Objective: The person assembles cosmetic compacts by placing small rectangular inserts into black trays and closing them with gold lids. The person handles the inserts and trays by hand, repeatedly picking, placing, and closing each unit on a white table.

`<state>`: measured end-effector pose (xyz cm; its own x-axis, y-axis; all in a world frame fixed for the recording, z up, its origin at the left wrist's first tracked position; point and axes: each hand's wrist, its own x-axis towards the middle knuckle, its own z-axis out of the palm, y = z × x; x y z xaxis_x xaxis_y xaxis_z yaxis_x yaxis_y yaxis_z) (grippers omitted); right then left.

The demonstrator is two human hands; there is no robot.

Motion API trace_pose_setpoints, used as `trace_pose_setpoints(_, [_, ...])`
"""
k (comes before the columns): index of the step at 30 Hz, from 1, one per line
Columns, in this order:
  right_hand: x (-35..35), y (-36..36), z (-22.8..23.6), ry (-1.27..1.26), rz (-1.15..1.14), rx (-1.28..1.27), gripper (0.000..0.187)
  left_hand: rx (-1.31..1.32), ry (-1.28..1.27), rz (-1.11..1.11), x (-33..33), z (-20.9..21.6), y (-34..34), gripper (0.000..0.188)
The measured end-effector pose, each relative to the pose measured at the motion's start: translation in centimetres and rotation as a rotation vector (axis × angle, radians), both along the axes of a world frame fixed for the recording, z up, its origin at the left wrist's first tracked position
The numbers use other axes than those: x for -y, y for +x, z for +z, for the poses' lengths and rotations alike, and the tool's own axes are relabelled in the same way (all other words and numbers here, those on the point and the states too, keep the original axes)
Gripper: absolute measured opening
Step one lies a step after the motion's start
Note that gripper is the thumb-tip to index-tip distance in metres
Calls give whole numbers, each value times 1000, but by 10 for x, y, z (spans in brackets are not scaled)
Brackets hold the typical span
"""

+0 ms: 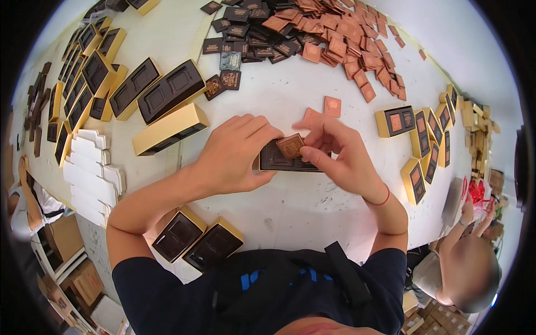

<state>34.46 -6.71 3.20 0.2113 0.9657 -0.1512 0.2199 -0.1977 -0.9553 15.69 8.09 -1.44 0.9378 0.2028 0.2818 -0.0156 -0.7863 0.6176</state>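
My left hand (pixel 231 156) is closed around the left end of a gift box with a dark brown two-part tray (pixel 272 161), which lies on the table in front of me. Between the thumb and fingers of my right hand (pixel 346 153) is a square milk chocolate piece (pixel 288 147), tilted just over the tray. That hand covers the tray's right part, so its contents there are hidden. Just beyond my right fingers a loose milk chocolate square (pixel 333 106) lies flat, with another partly behind them.
At the far side sit heaps of dark squares (pixel 254 33) and milk chocolate squares (pixel 346 33). Gold boxes with bare trays (pixel 170 92) crowd the left; boxes holding squares (pixel 413 178) stand right. White card pieces (pixel 86 162) lie stacked left. People work at both sides.
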Motion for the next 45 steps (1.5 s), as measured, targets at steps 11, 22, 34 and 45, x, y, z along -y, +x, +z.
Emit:
trace_pose_setpoints(11, [2, -12, -28, 398, 92, 684, 27, 23, 51, 5, 3, -2, -3, 63])
trace_pose_setpoints(22, [-78, 38, -17, 405, -108, 854, 19, 247, 344, -132, 5, -9, -7, 30])
trace_pose_setpoints(34, [-65, 75, -9, 67, -16, 146, 23, 233, 307, -129, 6, -8, -5, 35])
trace_pose_setpoints(45, [29, 23, -18, 302, 85, 559, 35, 218, 318, -103, 6, -9, -5, 41])
